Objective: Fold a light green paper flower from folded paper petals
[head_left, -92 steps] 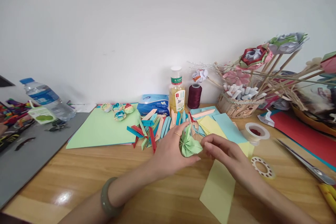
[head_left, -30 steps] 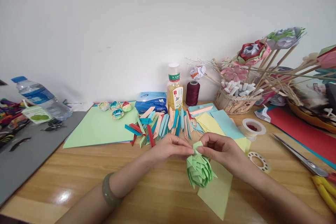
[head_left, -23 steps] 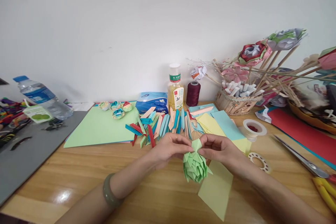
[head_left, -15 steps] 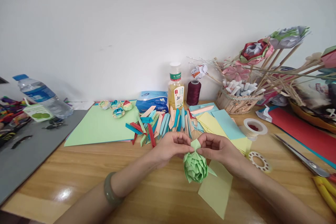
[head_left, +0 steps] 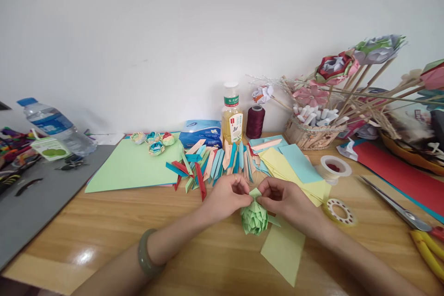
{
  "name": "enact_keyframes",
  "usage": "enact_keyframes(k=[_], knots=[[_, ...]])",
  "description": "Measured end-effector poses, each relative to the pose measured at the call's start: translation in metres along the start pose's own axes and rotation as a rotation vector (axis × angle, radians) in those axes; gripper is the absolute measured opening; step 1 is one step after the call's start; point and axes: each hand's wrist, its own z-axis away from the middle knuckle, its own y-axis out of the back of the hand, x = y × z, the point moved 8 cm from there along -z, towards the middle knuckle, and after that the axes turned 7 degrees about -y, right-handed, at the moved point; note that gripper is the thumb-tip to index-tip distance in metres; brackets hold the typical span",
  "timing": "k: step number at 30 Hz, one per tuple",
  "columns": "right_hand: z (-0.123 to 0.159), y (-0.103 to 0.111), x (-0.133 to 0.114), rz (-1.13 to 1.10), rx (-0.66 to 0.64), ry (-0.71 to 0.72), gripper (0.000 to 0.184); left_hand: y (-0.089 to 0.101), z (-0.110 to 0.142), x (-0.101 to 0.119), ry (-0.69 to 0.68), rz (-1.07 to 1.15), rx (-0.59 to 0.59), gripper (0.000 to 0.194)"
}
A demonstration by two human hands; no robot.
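Observation:
Between my two hands is a green folded-paper flower (head_left: 255,219) with many layered, pointed petals. My left hand (head_left: 231,198) pinches its top left side, thumb against the paper. On the other side my right hand (head_left: 282,196) pinches the top right, so both thumbs nearly meet below a flat green tip. A thin green paper point sticks out at the flower's right. Under and right of it a yellow-green paper sheet (head_left: 284,252) lies on the wooden table (head_left: 138,226). Just beyond my hands are folded paper strips (head_left: 217,162) in several colours.
Behind stand a tissue pack (head_left: 201,134), a drink bottle (head_left: 232,115) and a dark red thread spool (head_left: 255,121). Yellow paper sheets (head_left: 280,164), tape rolls (head_left: 340,212) and scissors (head_left: 398,208) lie right. Small paper flowers (head_left: 156,148) rest on green paper (head_left: 128,171) at left.
The flower has shifted slightly up and left and tilted, with both hands still pinching its top. My right hand has moved a little left, bringing the thumbs closer together.

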Motion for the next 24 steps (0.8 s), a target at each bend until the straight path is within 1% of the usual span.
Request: enact_keyframes(k=[3,6,8,10,13,15,17,20,22,24], knots=[[0.001,0.001,-0.003,0.069,0.024,0.047,0.009,0.001,0.000,0.000,-0.007,-0.050,-0.008,0.011],[0.001,-0.001,-0.004,0.082,-0.008,0.080,0.011,0.001,0.002,0.003,-0.018,-0.098,-0.012,0.010],[0.002,-0.002,-0.006,0.098,-0.019,0.104,0.009,0.001,0.004,0.003,-0.026,-0.136,0.001,0.009],[0.004,-0.003,-0.008,0.165,0.001,0.133,0.007,0.002,0.006,0.003,-0.028,-0.172,0.017,0.008],[0.009,-0.002,-0.013,0.322,0.052,0.190,0.011,0.005,0.007,0.002,-0.026,-0.209,0.037,0.008],[0.013,0.000,-0.019,0.411,0.100,0.270,0.012,0.006,0.005,0.005,-0.029,-0.222,0.045,0.008],[0.019,0.006,-0.027,0.476,0.177,0.402,0.011,0.008,0.003,0.009,-0.016,-0.159,0.034,0.014],[0.030,0.014,-0.039,0.538,0.312,0.631,0.013,0.004,0.001,0.013,0.036,0.074,-0.042,0.034],[0.036,0.017,-0.043,0.559,0.377,0.749,0.015,-0.006,0.002,0.017,0.030,0.190,-0.178,0.045],[0.040,0.017,-0.045,0.551,0.399,0.821,0.017,-0.018,0.007,0.018,0.033,0.260,-0.344,0.059]])
